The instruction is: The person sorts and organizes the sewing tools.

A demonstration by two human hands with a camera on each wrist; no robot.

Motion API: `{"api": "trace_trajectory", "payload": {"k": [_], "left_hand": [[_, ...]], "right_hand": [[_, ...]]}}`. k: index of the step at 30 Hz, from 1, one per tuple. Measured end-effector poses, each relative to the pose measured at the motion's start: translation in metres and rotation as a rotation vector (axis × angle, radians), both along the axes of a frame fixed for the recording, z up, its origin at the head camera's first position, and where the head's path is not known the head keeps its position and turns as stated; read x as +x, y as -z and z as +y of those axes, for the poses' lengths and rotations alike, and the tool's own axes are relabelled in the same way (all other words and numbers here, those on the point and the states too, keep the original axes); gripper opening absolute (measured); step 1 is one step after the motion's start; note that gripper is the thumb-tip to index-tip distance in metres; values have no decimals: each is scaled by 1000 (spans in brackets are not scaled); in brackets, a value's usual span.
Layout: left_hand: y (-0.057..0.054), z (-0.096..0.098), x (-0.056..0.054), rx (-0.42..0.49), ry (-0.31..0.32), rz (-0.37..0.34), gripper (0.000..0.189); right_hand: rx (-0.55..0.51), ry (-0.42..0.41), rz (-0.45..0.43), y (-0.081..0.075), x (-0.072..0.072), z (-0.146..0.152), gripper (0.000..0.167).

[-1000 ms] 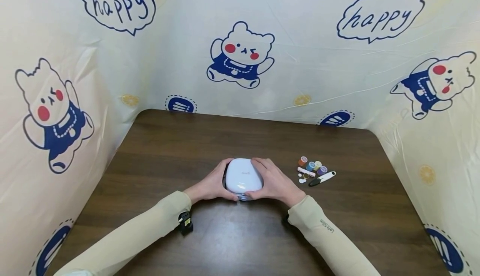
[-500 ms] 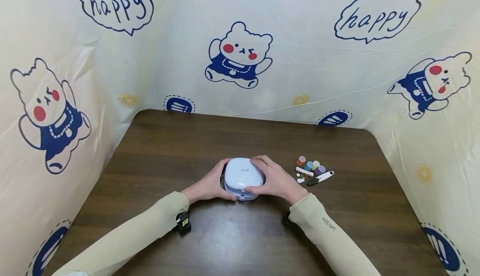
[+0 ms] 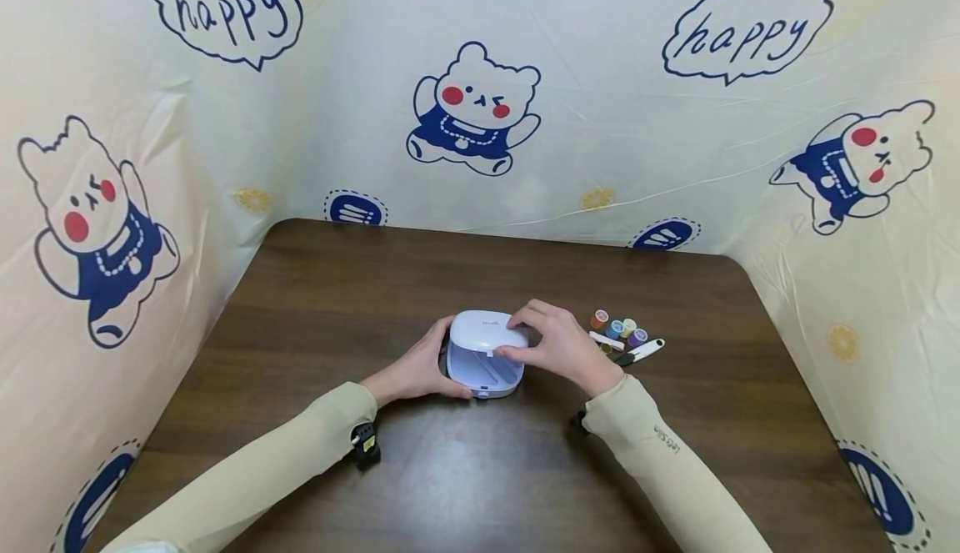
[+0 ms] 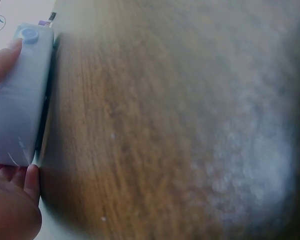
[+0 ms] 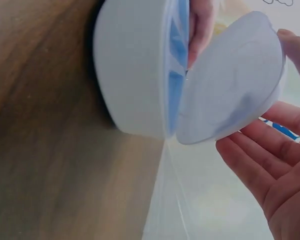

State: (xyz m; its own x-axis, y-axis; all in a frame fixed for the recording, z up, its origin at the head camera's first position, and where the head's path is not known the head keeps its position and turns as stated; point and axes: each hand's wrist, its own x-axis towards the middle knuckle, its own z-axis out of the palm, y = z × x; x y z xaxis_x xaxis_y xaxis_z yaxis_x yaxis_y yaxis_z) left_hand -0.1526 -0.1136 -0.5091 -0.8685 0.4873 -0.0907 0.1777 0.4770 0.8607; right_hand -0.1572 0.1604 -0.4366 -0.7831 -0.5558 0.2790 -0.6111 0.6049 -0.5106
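Observation:
A white hinged storage box [image 3: 506, 388] stands on the table with its lid [image 3: 480, 329] tilted up at the back. Inside show pale blue walls and a divider [image 3: 498, 368]. My left hand [image 3: 418, 368] grips the base from the left, thumb at the front close to the round button [image 4: 29, 35], fingers round the far side. The raised lid's front right edge is pinched by my right hand [image 3: 558, 344], thumb on the front edge and fingers over the top. In the right wrist view, the lid [image 5: 235, 80] stands apart from the base [image 5: 132, 65] at its front.
Right of the box lie several thread spools, among them orange [image 3: 599, 319], blue [image 3: 615, 329] and purple [image 3: 637, 337]. Beside them are a short white stick [image 3: 611, 343] and a black-and-white tool [image 3: 647, 351]. A printed curtain [image 3: 337, 103] encloses the table [image 3: 360, 278].
The box's lid has swung up from closed, lifted by the right hand, which has moved up and slightly right. The left hand keeps its grip on the base.

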Motion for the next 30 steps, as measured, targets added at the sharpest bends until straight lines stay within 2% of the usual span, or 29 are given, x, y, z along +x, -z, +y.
{"api": "trace_trajectory", "payload": {"k": [7,11,16,24,30], "left_hand": [[1,-1,-1,-11,7,1,125],[0,-1,-1,7,8,-5,125],[0,-1,0,4,11,23,124],[1,-3,1,-5,19,37,125],[1,-4,1,15,27,49,123]], "right_hand": [[-111,-34,25,-4,-4,0,27],[-139,-51,47,-6,-7,0,22],[-162,-54,57,-11,-8,-1,18],[-212,9,64,-13,-13,1,22],[-263,82,54,-12,-19,3,14]]}}
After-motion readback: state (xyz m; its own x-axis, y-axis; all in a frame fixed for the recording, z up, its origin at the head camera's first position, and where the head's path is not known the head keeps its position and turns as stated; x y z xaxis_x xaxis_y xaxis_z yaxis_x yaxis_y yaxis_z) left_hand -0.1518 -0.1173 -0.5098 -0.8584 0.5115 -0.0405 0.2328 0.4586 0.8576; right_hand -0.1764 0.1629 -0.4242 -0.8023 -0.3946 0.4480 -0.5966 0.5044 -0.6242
